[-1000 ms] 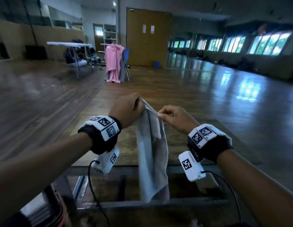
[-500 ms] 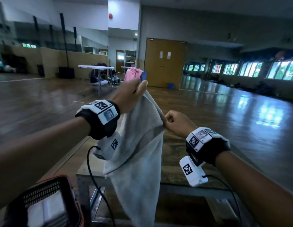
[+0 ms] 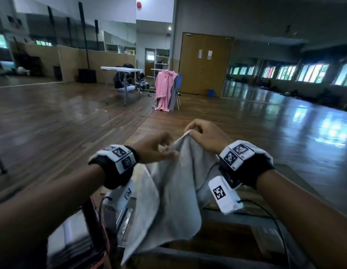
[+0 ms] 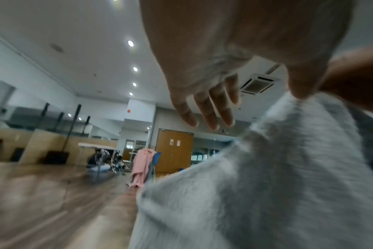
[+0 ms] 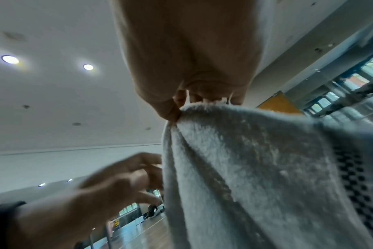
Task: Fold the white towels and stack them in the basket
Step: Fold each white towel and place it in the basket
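Observation:
A white towel (image 3: 174, 191) hangs in front of me. My right hand (image 3: 205, 134) pinches its top corner between thumb and curled fingers, which the right wrist view shows close up at the towel (image 5: 256, 168). My left hand (image 3: 157, 150) is lower and to the left, at the towel's edge. Its fingers (image 4: 211, 118) are stretched out and free, and only the thumb touches the towel (image 4: 266, 185). A dark basket (image 3: 92, 222) at the lower left holds folded white towels (image 3: 71, 241).
A low wooden table with a metal frame (image 3: 227, 212) stands under the hanging towel. Far across the wooden floor are a white folding table (image 3: 122, 69) and a chair draped with pink cloth (image 3: 165, 90). Cables hang from both wrist units.
My left hand has let go of the high corner and dropped to the towel's side edge. My right hand has risen and now holds the top of the towel.

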Demonstrator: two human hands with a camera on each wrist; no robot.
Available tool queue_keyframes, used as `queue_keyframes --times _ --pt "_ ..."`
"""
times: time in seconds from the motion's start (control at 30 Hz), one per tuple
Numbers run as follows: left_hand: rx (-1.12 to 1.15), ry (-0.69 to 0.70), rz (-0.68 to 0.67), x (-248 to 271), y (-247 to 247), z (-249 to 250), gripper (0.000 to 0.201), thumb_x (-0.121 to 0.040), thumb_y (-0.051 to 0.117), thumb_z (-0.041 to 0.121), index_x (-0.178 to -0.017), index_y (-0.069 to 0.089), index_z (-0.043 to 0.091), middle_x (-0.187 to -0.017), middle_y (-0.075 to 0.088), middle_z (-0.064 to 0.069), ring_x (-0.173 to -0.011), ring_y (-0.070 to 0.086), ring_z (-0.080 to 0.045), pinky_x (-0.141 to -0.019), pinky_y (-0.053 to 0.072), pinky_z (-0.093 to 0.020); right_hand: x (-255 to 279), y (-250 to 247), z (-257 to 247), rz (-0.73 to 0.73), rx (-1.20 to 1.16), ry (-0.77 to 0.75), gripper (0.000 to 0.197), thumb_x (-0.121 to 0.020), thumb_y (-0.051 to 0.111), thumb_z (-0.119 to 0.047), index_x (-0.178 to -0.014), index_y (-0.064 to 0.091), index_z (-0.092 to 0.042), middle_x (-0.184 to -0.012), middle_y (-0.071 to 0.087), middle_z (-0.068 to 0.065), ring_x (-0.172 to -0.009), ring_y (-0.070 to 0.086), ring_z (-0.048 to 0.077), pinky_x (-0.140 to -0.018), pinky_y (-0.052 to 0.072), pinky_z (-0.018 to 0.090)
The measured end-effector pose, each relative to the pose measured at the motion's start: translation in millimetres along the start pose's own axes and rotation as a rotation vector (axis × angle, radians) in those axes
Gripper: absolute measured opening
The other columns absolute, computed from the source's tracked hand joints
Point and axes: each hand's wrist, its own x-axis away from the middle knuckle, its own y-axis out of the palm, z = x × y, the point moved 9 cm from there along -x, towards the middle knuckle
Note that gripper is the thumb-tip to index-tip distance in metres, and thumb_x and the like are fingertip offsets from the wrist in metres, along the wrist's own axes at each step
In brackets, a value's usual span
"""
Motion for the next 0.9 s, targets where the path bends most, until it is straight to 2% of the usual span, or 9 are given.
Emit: queue_keyframes --times 0.13,0.27,0.37,0.57,0.67,0.7,0.77,0.83,0.9 --pt "0.074 0.023 0.134 -6.0 7.8 7.2 0.033 -0.092 0.054 0.018 -0.062 0.041 0.013 -0.058 0.032 0.001 -0.061 0.031 -0.017 -0.059 0.026 -0.03 -9.5 0.5 -10.7 -0.026 0.066 -0.045 0.018 -0.087 0.051 -0.008 -0.095 0.066 -0.016 -0.079 0.059 -0.01 -0.071 0.051 0.005 -0.067 0.034 0.022" --pt "0.114 0.041 0.381 -1.7 -29.2 2.2 0.031 -0.096 0.048 0.02 -0.065 0.042 0.017 -0.061 0.037 0.002 -0.06 0.034 -0.013 -0.056 0.029 -0.018 1.6 1.1 41.1 -0.122 0.293 0.098 0.014 -0.08 0.058 -0.013 -0.091 0.063 -0.019 -0.089 0.065 0.002 -0.085 0.06 0.021 -0.073 0.046 0.028" --pt "0.167 0.068 0.553 4.5 -60.4 -0.8 0.026 -0.095 0.046 0.019 -0.069 0.042 0.017 -0.06 0.036 0.006 -0.055 0.033 -0.01 -0.054 0.027 -0.022 24.1 13.6 96.8 -0.256 0.432 0.223 0.006 -0.08 0.061 -0.016 -0.085 0.064 -0.014 -0.094 0.067 0.012 -0.089 0.061 0.023 -0.07 0.039 0.028" --pt "0.099 -0.087 0.779 24.3 -83.7 -33.7 0.022 -0.094 0.045 0.019 -0.072 0.044 0.016 -0.059 0.04 0.006 -0.057 0.04 -0.016 -0.056 0.024 -0.029 35.1 8.9 129.7 -0.075 -0.03 0.314 0.011 -0.077 0.069 -0.009 -0.07 0.066 -0.002 -0.07 0.06 0.009 -0.069 0.05 0.012 -0.065 0.037 0.028" --pt "0.087 -0.407 0.948 48.1 -84.7 -65.4 0.022 -0.094 0.041 0.027 -0.087 0.055 0.012 -0.078 0.062 -0.012 -0.082 0.057 -0.033 -0.08 0.037 -0.033 22.5 -10.3 108.0 0.113 -0.278 0.277 0.009 -0.081 0.069 -0.015 -0.09 0.07 -0.013 -0.086 0.067 0.005 -0.077 0.059 0.012 -0.071 0.049 0.03" --pt "0.081 -0.513 0.967 54.8 -83.2 -73.7 0.022 -0.094 0.041 0.029 -0.092 0.056 0.013 -0.089 0.065 -0.016 -0.092 0.058 -0.034 -0.094 0.031 -0.036 17.1 -18.1 99.6 0.169 -0.322 0.26 0.012 -0.083 0.067 -0.019 -0.094 0.069 -0.014 -0.091 0.068 0.006 -0.083 0.061 0.015 -0.077 0.05 0.036" --pt "0.089 -0.601 0.966 60.6 -77.7 -80.2 0.018 -0.091 0.044 0.029 -0.099 0.056 0.018 -0.101 0.066 -0.011 -0.103 0.056 -0.029 -0.1 0.019 -0.034 7.1 -30.1 75.1 0.241 -0.371 0.202 0.02 -0.085 0.065 -0.029 -0.095 0.068 -0.013 -0.098 0.071 0.009 -0.087 0.062 0.018 -0.082 0.051 0.04" --pt "0.114 -0.476 0.889 52.5 -66.5 -68.0 0.02 -0.087 0.054 0.032 -0.105 0.056 0.023 -0.104 0.065 0.001 -0.104 0.057 -0.023 -0.097 0.02 -0.031 -1.4 -32.4 48.7 0.231 -0.369 0.124 0.027 -0.085 0.063 -0.037 -0.095 0.068 -0.013 -0.099 0.071 0.012 -0.086 0.062 0.018 -0.082 0.052 0.041" --pt "0.166 -0.263 0.667 34.7 -43.6 -42.9 0.031 -0.081 0.063 0.041 -0.107 0.056 0.026 -0.1 0.064 0.009 -0.1 0.058 -0.016 -0.095 0.031 -0.031 -6.6 -22.6 25.0 0.138 -0.366 0.074 0.023 -0.085 0.062 -0.04 -0.091 0.069 -0.02 -0.095 0.071 0.009 -0.089 0.065 0.024 -0.085 0.051 0.046"
